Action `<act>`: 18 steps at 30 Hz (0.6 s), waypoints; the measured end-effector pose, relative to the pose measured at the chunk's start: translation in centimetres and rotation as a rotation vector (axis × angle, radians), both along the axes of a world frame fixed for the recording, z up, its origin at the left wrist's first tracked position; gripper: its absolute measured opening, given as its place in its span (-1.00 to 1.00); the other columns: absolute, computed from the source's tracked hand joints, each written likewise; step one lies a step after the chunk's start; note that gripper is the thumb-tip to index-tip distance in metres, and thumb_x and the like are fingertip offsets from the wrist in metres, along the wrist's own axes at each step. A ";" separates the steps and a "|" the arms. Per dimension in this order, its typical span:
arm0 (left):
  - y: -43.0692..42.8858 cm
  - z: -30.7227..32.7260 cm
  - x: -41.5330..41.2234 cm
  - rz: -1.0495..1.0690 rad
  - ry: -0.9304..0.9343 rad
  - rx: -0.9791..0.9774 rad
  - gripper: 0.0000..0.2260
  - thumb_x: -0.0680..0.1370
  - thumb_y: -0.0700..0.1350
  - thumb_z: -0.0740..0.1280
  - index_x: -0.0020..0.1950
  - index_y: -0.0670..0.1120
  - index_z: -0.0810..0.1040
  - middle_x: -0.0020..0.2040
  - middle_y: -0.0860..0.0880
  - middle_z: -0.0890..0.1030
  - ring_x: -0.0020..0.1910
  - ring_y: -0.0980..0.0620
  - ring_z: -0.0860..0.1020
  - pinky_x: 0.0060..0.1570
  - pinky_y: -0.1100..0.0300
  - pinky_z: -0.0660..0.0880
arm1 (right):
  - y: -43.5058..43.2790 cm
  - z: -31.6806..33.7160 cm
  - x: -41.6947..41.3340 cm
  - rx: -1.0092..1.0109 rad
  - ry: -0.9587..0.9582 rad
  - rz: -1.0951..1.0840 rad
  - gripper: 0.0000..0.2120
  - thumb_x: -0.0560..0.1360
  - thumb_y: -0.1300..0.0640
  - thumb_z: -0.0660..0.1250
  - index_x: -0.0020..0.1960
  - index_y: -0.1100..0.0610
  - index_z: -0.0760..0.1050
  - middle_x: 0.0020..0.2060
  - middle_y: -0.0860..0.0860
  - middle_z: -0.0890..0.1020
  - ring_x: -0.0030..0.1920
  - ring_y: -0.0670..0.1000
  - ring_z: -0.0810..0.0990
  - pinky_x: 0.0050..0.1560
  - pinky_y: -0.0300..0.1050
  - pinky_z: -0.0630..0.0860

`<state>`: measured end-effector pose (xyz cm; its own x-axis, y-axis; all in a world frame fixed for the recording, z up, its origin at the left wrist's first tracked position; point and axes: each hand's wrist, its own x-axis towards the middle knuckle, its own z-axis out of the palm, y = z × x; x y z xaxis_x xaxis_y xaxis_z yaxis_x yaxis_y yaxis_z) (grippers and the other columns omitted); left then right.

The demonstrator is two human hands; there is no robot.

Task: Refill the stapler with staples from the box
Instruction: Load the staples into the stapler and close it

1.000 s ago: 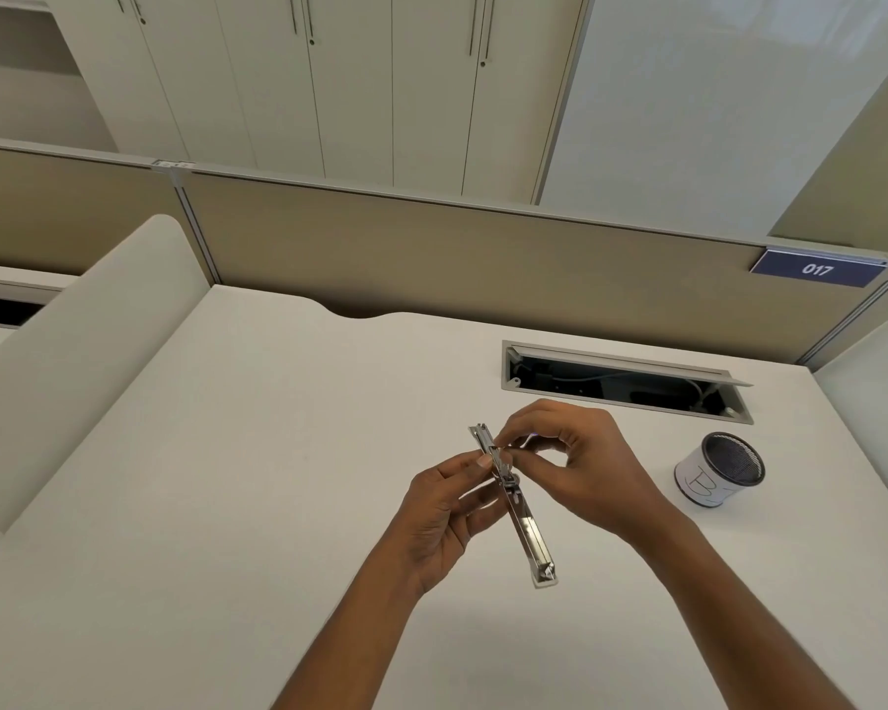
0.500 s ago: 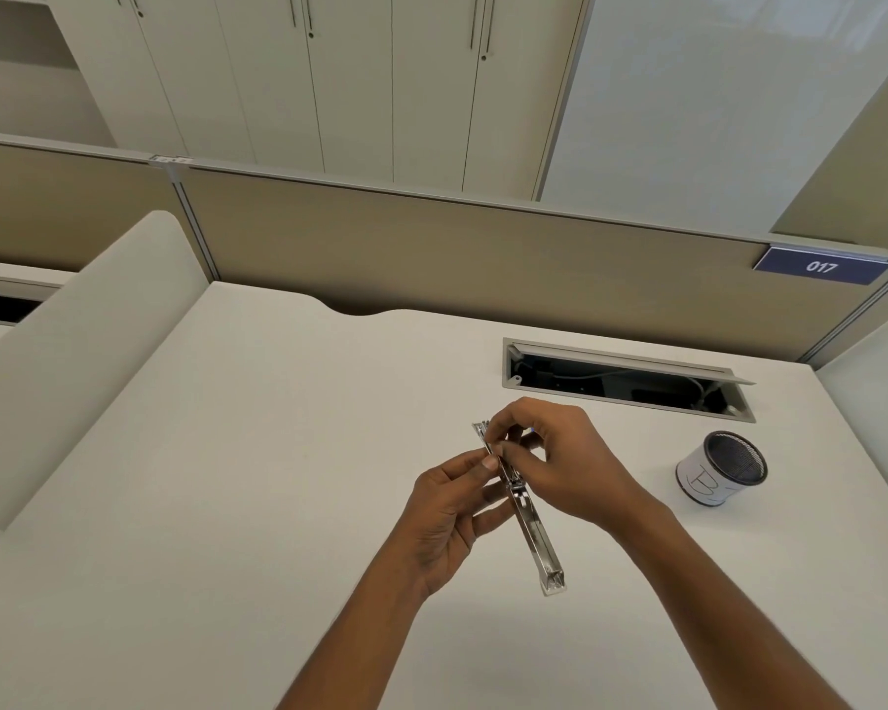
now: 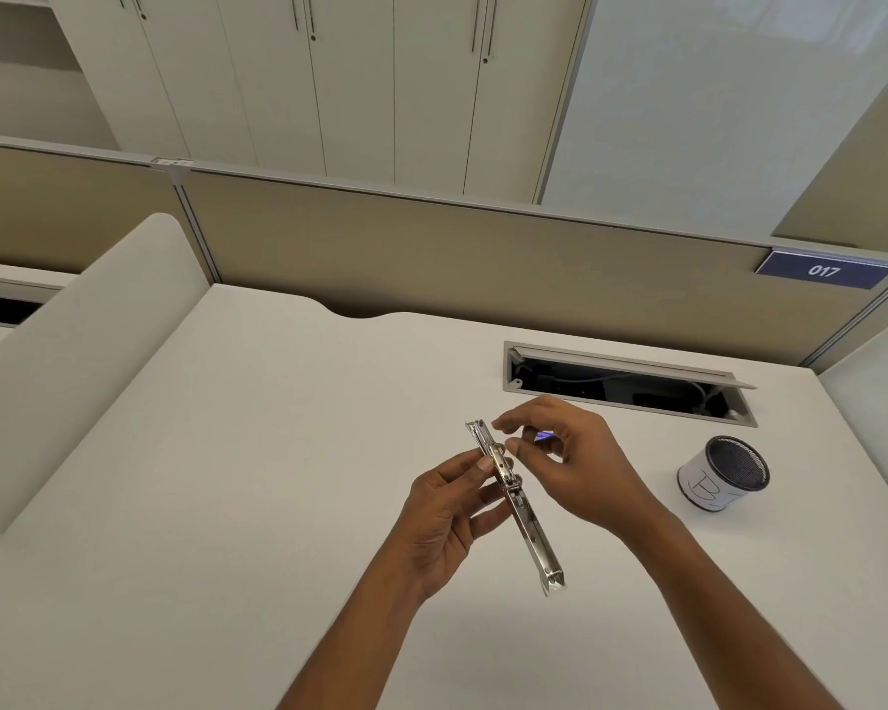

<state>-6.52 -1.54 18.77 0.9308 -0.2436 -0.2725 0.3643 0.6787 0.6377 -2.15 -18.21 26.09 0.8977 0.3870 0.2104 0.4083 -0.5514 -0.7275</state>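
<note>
My left hand [image 3: 444, 520] grips a slim metal stapler [image 3: 516, 504] near its hinge. The stapler is unfolded into one long strip above the white desk [image 3: 226, 479], slanting from upper left to lower right. My right hand [image 3: 570, 463] hovers at the strip's upper half, its thumb tip touching the metal and its forefinger stretched just above. A small blue-and-white thing [image 3: 544, 435], perhaps the staple box, shows in the gap under the right fingers. I cannot tell whether that hand holds it or it lies on the desk.
A small white cylinder with a dark mesh top [image 3: 724, 474] stands to the right. Behind the hands is an open cable slot [image 3: 626, 384] in the desk. A beige partition [image 3: 431, 258] closes the back, and white side panels [image 3: 73, 361] flank the desk.
My right hand has let go of its pinch on the stapler's upper end and its fingers have spread. The left hand keeps the stapler at nearly the same place.
</note>
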 end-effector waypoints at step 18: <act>-0.2 0.0 0.0 -0.018 -0.026 0.041 -0.70 0.52 -0.13 0.50 0.23 -0.15 0.70 0.07 -0.15 0.73 0.08 -0.07 0.70 -0.05 0.09 0.65 | 0.8 -0.4 0.5 0.316 0.559 -0.155 -0.97 0.49 0.24 0.49 -0.11 0.13 0.70 -0.20 0.16 0.74 -0.21 0.04 0.69 -0.02 -0.01 0.64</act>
<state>-6.53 -1.79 18.76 0.9332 -0.2497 -0.2585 0.3594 0.6453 0.6741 -1.69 -17.46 25.73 0.9449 0.2409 -0.2215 -0.1449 -0.2990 -0.9432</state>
